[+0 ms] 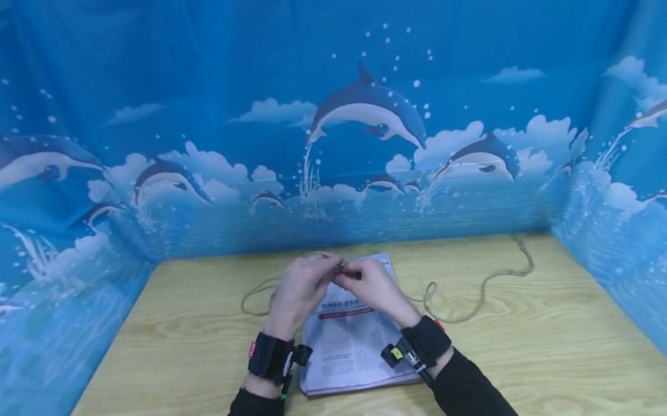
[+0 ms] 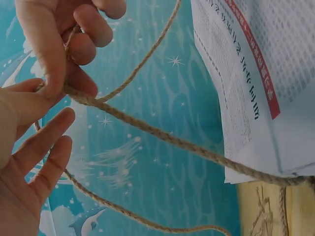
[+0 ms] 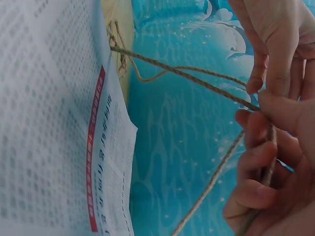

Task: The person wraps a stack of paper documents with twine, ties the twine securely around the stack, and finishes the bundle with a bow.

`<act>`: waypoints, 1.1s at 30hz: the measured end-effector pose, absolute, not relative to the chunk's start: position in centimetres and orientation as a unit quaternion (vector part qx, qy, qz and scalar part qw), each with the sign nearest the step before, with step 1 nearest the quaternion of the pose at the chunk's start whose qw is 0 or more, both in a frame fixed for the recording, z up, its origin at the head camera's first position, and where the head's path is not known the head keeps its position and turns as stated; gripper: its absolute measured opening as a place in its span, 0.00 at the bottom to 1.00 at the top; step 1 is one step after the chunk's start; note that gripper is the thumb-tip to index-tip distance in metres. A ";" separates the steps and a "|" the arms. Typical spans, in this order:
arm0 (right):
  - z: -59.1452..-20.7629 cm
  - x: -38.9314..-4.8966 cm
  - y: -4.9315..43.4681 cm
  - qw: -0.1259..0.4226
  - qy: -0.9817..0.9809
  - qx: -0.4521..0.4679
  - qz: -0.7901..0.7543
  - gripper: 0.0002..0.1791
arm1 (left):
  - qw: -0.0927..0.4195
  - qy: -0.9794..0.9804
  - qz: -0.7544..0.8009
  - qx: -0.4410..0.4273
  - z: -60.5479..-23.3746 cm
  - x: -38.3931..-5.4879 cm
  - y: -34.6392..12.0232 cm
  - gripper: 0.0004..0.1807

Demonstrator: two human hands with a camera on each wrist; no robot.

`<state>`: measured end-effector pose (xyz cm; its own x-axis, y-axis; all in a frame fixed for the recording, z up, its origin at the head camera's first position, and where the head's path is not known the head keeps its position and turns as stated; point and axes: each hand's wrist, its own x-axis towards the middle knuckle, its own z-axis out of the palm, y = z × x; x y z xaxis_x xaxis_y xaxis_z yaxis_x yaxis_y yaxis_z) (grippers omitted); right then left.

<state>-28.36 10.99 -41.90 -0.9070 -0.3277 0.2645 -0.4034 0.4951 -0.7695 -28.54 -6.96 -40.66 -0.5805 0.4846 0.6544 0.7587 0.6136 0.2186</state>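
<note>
A stack of newspapers lies on the table under both hands. Above its far end, my left hand and right hand meet and work on a brown twine. In the left wrist view, the left thumb and forefinger pinch the twine where strands come together. My right hand has its fingers curled round a strand, with its thumb against the twine, in the right wrist view. From the hands a taut doubled length runs to the newspapers. Whether a knot is formed between the fingertips cannot be made out.
A loose tail of twine curls over the wooden table to the right, up to the back edge. Another loop lies left of the stack. A blue dolphin-print curtain encloses the table's back and sides.
</note>
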 end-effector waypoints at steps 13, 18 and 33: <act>-42.1 -28.5 10.7 0.031 -0.832 0.131 0.538 0.13 | 0.157 -0.889 -0.292 -0.316 -41.5 -28.9 -7.2 0.30; -42.0 -28.7 10.9 -0.046 -0.764 0.082 0.638 0.16 | 0.160 -0.868 -0.373 -0.287 -41.1 -29.0 -8.1 0.10; -42.3 -29.2 11.2 -0.117 -0.697 0.112 0.698 0.19 | 0.002 -0.940 -0.293 -0.176 -42.7 -29.5 -7.8 0.13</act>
<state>-29.21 11.23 -42.31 -0.9475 -0.3196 -0.0080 0.0083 0.0004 -1.0000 -29.47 -7.80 -42.72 -0.9380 0.3296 0.1073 0.3322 0.7667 0.5494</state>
